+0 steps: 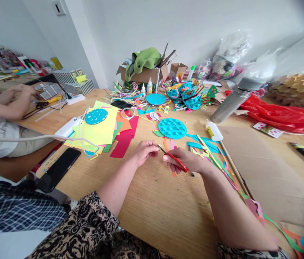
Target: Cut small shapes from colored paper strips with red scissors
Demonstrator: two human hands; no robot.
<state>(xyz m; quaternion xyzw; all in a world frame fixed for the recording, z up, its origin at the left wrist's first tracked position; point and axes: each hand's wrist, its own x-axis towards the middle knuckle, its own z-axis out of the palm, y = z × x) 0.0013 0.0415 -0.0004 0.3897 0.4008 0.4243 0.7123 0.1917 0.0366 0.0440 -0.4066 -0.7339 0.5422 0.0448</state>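
My right hand (182,160) is closed round the red handles of a pair of scissors (177,162), whose dark blades point up and left. At the blade tips, my left hand (146,153) pinches a small yellow piece of paper (159,146). Just beyond both hands lies a round blue disc (172,128) with raised bumps on it. Orange and pink paper strips (172,144) lie under and behind the scissors. Right of them are yellow paper offcuts (202,153) and blue strips (208,145).
Coloured paper sheets (105,124) are stacked at left, near a black phone (60,169). A metal bottle (230,100), a glue bottle (214,130) and flat cardboard (265,165) stand or lie at right. Craft pieces and a box (152,76) line the wall. Another person's arm (6,102) rests at far left.
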